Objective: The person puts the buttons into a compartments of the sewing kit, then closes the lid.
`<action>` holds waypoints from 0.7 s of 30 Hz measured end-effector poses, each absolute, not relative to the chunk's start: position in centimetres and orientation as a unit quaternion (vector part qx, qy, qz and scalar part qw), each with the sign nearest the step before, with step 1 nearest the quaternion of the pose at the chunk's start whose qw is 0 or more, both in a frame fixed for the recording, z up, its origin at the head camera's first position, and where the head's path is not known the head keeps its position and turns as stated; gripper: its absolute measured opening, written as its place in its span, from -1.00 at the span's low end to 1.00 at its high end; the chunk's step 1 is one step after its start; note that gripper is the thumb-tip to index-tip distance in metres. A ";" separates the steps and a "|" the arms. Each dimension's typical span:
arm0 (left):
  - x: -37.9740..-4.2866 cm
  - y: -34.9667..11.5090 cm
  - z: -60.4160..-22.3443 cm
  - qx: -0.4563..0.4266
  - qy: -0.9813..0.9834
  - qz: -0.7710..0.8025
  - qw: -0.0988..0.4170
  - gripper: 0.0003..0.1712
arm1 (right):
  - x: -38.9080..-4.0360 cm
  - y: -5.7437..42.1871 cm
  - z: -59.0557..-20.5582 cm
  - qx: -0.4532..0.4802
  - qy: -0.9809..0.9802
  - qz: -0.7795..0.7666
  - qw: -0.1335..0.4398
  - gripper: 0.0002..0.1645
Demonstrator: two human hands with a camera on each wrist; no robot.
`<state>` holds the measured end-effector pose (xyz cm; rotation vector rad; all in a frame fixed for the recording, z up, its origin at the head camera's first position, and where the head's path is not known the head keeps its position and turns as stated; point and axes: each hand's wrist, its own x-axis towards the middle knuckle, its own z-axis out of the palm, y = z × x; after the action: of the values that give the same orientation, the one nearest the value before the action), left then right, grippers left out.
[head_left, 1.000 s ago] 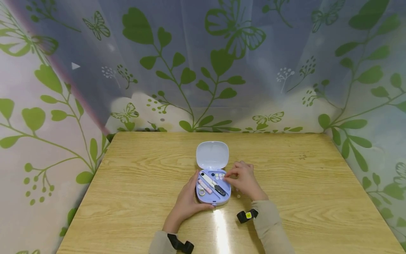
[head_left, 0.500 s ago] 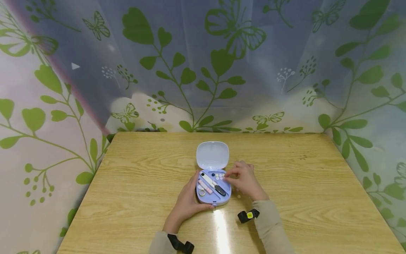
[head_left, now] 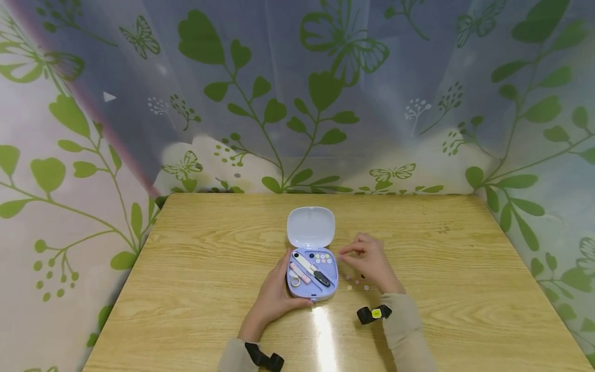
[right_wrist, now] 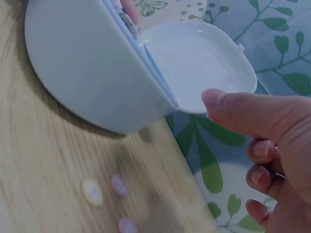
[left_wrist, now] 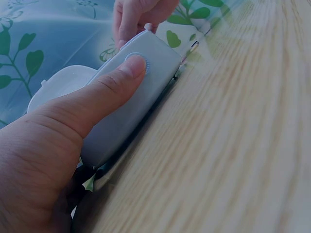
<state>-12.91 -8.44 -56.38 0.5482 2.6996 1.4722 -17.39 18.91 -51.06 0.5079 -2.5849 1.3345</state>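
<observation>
A lavender sewing box (head_left: 309, 298) stands on the table with its white lid (head_left: 311, 227) raised. My left hand (head_left: 274, 293) grips its left side, the thumb pressing the round catch on the front wall in the left wrist view. Several small buttons (head_left: 323, 257) lie in the back right compartment. A white tool with a black handle (head_left: 322, 279) lies diagonally across the tray, beside a pink-and-white stick (head_left: 300, 273) and a small ring (head_left: 295, 282). My right hand (head_left: 369, 262) hovers just right of the box, thumb and index close together, nothing visible between them.
Several loose buttons (head_left: 357, 282) lie on the wooden table (head_left: 209, 248) right of the box, under my right wrist. A yellowish button (right_wrist: 92, 191) and two pinkish ones show in the right wrist view. A leaf-patterned curtain (head_left: 297, 129) hangs behind the table.
My right hand has drawn back to the right from the button compartment, uncovering its buttons and more loose ones on the table. The left hand and the box stay in place.
</observation>
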 end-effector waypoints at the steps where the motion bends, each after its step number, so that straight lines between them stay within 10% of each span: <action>1: -12.9 -8.4 -56.4 0.175 0.865 0.470 0.009 0.59 | -17.3 19.1 -51.1 0.165 -0.872 0.452 0.094 -0.90; 21: -12.9 -8.4 -56.4 0.179 0.868 0.463 0.005 0.59 | -15.3 21.3 -54.7 0.168 -0.840 0.510 0.081 -0.87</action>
<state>-12.90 -8.45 -56.40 0.5592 2.7177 1.4507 -15.27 21.26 -54.72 0.5037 -2.5107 1.5234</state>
